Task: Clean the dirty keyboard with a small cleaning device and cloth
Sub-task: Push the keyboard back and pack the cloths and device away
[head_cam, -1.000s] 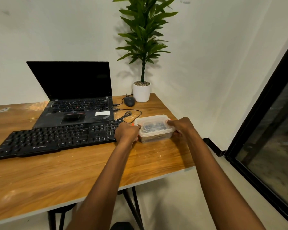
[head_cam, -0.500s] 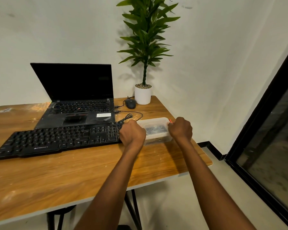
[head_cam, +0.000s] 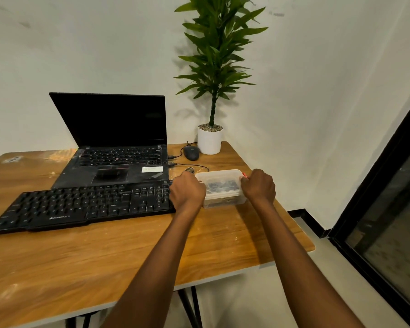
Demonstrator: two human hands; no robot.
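Observation:
A black keyboard (head_cam: 81, 205) lies across the wooden table (head_cam: 104, 256), in front of an open laptop. To its right stands a clear plastic box (head_cam: 221, 188) with a lid; dark items show dimly through it. My left hand (head_cam: 187, 191) grips the box's left end, and my right hand (head_cam: 258, 185) grips its right end by an orange clip. Both hands have their fingers curled on the lid's edges. No cloth or cleaning device is visible outside the box.
A black laptop (head_cam: 114, 147) with a dark screen sits behind the keyboard. A black mouse (head_cam: 191, 153) and a potted plant (head_cam: 210, 138) stand at the table's back right corner. Cables run beside the laptop. A dark glass door (head_cam: 388, 209) is on the right.
My view has shifted slightly. Both hands have closed tighter on the ends of the box, with fingers curled under the lid edges. The box stays in place.

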